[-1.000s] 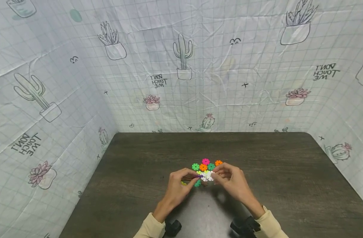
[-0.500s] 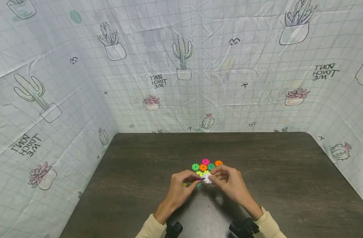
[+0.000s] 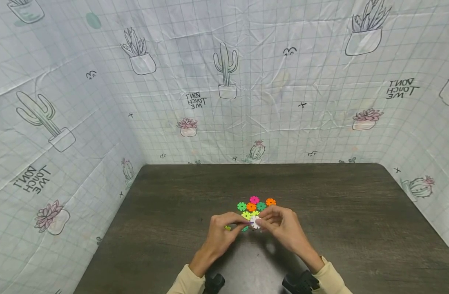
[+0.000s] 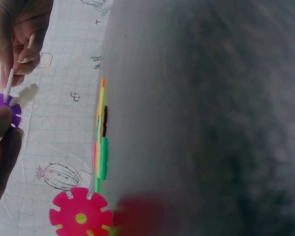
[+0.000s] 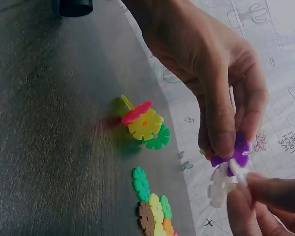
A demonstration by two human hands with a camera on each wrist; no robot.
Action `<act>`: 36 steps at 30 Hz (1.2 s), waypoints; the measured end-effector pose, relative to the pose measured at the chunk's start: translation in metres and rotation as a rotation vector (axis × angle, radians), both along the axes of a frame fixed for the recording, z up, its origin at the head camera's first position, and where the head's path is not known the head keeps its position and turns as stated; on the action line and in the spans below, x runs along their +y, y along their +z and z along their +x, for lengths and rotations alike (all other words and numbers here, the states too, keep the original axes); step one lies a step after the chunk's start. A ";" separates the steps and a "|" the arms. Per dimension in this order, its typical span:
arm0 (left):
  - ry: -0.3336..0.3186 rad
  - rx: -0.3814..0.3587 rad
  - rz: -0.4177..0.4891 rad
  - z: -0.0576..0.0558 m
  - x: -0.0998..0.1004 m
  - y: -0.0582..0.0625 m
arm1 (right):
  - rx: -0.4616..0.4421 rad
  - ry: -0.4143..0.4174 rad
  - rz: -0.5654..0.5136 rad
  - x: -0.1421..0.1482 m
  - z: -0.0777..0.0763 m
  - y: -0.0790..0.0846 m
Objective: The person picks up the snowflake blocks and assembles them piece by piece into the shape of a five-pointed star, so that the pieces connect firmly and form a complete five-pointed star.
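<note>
My left hand [image 3: 224,234] pinches a purple notched building disc [image 5: 238,153] between thumb and fingertips above the table. Opposite it, my right hand [image 3: 288,226] pinches a white notched disc [image 3: 255,222] by its edge. In the right wrist view a second white disc [image 5: 218,187] stands at an angle right against the purple one. The white and purple discs touch at their notches; how deep they sit in each other is hidden by the fingers. Edge-on, the pinched white piece shows as a thin strip in the left wrist view.
Flat on the dark table [image 3: 173,196] behind the hands lie several discs, among them a pink disc [image 3: 254,199] and an orange disc [image 3: 271,201]. A joined cluster with a yellow disc [image 5: 145,124] stands near my left hand. A patterned cloth [image 3: 224,134] hangs around the table.
The two white discs, side by side in the head view a second ago, now overlap there. Both hands have come slightly closer together and a little lower, keeping their pinches.
</note>
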State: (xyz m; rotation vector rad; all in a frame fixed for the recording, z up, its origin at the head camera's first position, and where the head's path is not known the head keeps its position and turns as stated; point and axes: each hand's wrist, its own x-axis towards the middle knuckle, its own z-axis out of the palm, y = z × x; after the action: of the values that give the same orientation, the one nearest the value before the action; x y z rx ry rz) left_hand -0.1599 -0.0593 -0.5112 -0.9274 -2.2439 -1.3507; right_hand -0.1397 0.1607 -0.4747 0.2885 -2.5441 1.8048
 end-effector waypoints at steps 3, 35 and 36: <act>-0.005 0.038 -0.012 -0.001 -0.001 0.001 | 0.003 -0.001 -0.003 -0.002 0.000 -0.001; 0.019 -0.403 -0.010 0.017 -0.033 0.007 | -0.016 -0.140 0.401 0.058 -0.032 -0.029; 0.008 -0.418 -0.030 0.019 -0.034 0.006 | -0.018 -0.136 0.419 0.059 -0.033 -0.030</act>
State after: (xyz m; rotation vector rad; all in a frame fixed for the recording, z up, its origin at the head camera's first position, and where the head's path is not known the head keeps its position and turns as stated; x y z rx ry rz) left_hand -0.1412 -0.0933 -0.5047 -0.6918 -2.5703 -1.6344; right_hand -0.1730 0.2202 -0.5047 0.0958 -2.8545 1.2246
